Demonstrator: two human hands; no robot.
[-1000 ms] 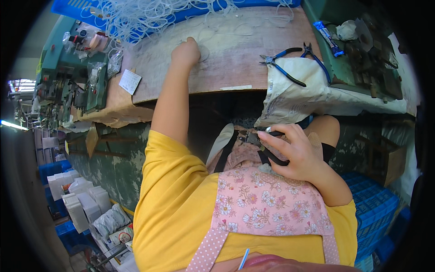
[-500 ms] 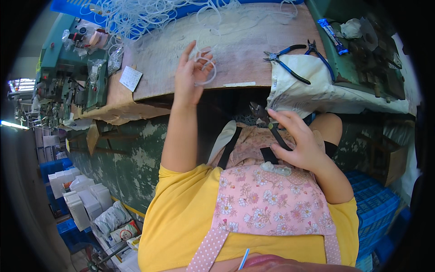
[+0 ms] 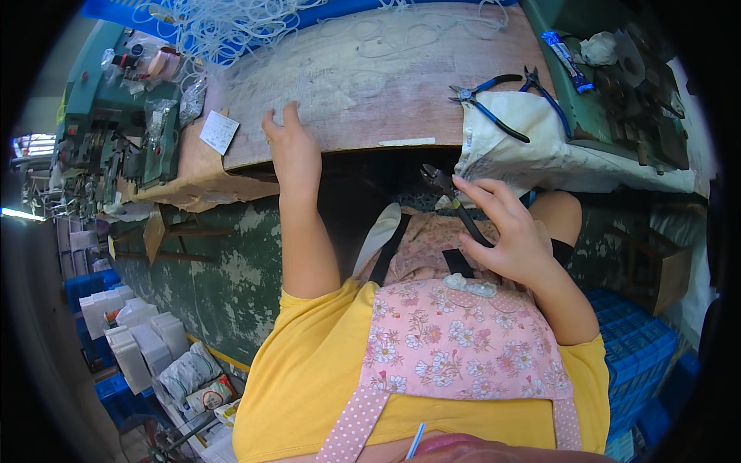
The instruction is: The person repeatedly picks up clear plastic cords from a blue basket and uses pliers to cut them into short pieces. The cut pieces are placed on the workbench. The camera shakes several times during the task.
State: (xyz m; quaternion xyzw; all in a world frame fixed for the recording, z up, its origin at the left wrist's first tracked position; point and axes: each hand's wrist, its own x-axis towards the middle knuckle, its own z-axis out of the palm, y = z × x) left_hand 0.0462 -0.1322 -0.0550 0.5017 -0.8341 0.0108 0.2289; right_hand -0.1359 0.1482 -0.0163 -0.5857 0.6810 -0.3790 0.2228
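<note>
My right hand (image 3: 509, 235) is closed around side cutters (image 3: 465, 220) with dark handles, held over my lap with the jaws pointing up and to the left. Over the front of the wooden bench my left hand (image 3: 297, 154) is raised, two fingers apart and nothing visible in them; its palm side is partly hidden. Beyond it, a tangle of clear plastic loops (image 3: 220, 35) fills and spills from a blue tray (image 3: 328, 13). A few thin clear strands (image 3: 401, 50) lie on the bench.
Two blue-handled pliers (image 3: 494, 116) (image 3: 549, 104) rest by a white cloth (image 3: 502, 158) on the right. Green machines (image 3: 633, 100) (image 3: 93, 108) flank the bench (image 3: 347, 100). A written paper card (image 3: 219, 133) lies at left. Blue crates (image 3: 633, 347) stand low at right.
My left hand has moved left and down; the clear loop that hung from its fingers no longer shows there. My right hand still holds the cutters, barely shifted.
</note>
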